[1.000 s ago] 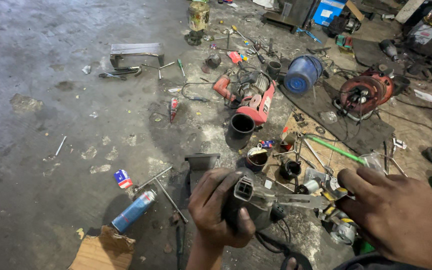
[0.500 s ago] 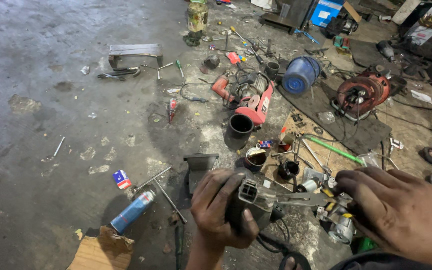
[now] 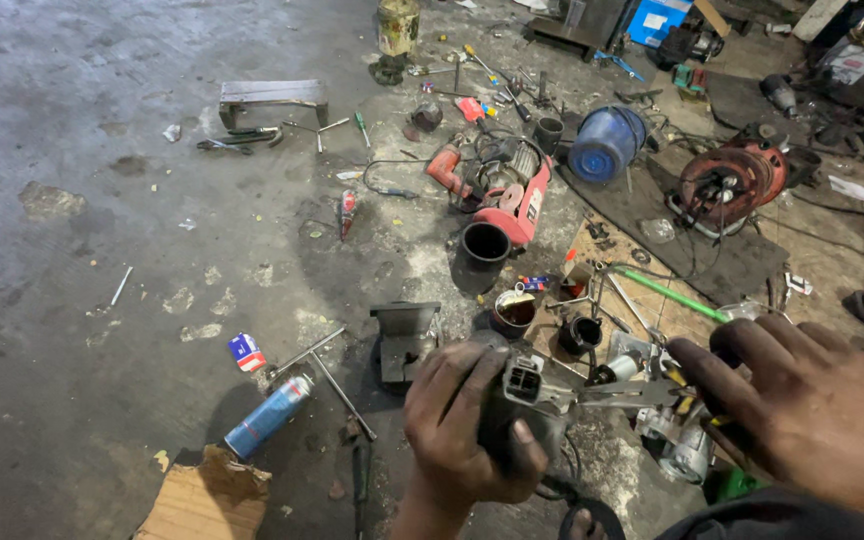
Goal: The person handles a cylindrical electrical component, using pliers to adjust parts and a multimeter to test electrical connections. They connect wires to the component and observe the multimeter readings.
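My left hand (image 3: 462,430) is wrapped around a dark, greasy power-tool body (image 3: 520,400) with a square socket at its end, held low over the floor. My right hand (image 3: 802,400) hovers at the lower right with fingers spread, its fingertips close to a thin metal tool (image 3: 622,397) that sticks out from the tool body toward it. I cannot tell whether the right hand grips that tool. Small silver motor parts (image 3: 674,445) lie under the right hand.
A grey metal bracket (image 3: 404,338), a blue spray can (image 3: 267,416), cardboard (image 3: 202,500), a black cup (image 3: 482,250), a red power tool (image 3: 517,195), a blue bucket (image 3: 604,145), a red cable reel (image 3: 727,180) and a green-handled screwdriver (image 3: 667,295) litter the stained concrete floor (image 3: 82,250).
My right hand has shifted slightly left toward the tool body. The left hand keeps its grip and has barely moved.
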